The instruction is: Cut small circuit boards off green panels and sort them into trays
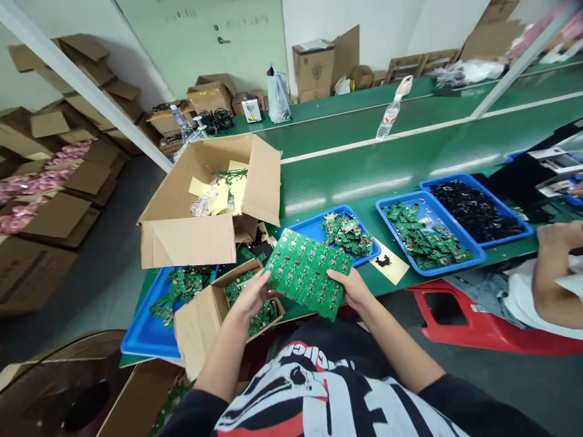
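Observation:
Between my two hands is a green circuit board panel (306, 272), tilted, with rows of small parts on it. My left hand (255, 296) is closed on its left edge. On the right edge, my right hand (350, 285) grips the panel between thumb and fingers; the fingers behind it are hidden. Below and left of the panel, a small open cardboard box (200, 325) holds more green boards. Just beyond the panel, a blue tray (310, 227) carries a heap of small separated circuit boards (348, 233).
A large open carton (189, 240) stands on the green bench at left, above another blue tray (152, 331). To the right are a blue tray of boards (426, 270) and a blue tray of black parts (510, 235). A person (553, 267) sits by a red stool (483, 331).

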Action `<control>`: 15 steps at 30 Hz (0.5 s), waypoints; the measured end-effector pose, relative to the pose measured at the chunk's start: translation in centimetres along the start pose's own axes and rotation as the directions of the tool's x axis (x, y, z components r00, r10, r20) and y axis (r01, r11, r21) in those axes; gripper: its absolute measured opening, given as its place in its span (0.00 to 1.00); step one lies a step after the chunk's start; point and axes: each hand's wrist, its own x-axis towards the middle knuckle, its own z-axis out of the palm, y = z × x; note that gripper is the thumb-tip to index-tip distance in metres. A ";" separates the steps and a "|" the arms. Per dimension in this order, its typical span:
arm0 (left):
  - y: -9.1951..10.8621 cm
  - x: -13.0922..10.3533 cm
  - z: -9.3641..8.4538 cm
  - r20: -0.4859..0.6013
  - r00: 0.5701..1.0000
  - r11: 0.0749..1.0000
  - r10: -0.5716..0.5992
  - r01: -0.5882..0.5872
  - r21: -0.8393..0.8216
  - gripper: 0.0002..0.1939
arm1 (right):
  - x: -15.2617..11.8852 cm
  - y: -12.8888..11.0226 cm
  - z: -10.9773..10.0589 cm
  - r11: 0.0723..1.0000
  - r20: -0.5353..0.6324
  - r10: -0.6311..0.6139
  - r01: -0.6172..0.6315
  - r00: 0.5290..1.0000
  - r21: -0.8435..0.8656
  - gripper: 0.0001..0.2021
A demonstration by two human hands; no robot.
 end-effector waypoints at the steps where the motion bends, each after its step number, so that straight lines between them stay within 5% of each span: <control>1: 0.8 0.5 -0.8 0.028 1.000 0.998 -0.009 0.007 0.058 0.24 | 0.2 0.0 0.1 0.999 0.001 0.006 -0.006 1.000 -0.042 0.22; 6: 1.9 2.6 -1.7 0.182 0.983 0.964 0.008 -0.056 0.259 0.27 | 0.7 0.7 1.0 0.991 -0.007 0.040 -0.041 0.999 -0.125 0.21; 9: 0.4 3.7 -1.5 0.125 0.988 0.928 0.088 -0.127 0.350 0.29 | 1.5 1.6 1.3 0.989 -0.062 0.018 -0.027 0.998 -0.148 0.22; 15: -2.6 4.6 -2.2 -0.062 0.946 0.707 0.320 -0.195 0.679 0.22 | 4.0 3.6 0.8 0.937 -0.163 -0.122 0.059 0.979 -0.345 0.21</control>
